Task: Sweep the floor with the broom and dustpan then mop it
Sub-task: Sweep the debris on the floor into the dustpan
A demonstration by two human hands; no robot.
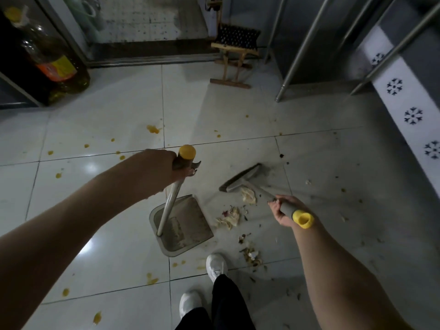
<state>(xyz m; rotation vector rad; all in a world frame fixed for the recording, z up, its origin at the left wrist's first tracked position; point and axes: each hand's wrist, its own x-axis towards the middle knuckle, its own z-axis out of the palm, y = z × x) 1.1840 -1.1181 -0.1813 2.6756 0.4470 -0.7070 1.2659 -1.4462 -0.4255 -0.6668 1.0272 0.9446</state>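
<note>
Broom (pixel 241 177) head rested on the tiled floor (pixel 107 103) beside food scraps (pixel 229 217) — its handle clamped in the right grip (pixel 283 213). The left grip (pixel 164 167) curled round the dustpan (pixel 190 225) handle — pan flat, near the scraps.

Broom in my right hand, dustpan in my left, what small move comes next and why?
Probably draw the broom toward the dustpan, pushing the pale scraps into its open mouth. The scraps lie between the two, and the pan sits flat, held by your left hand.
</note>
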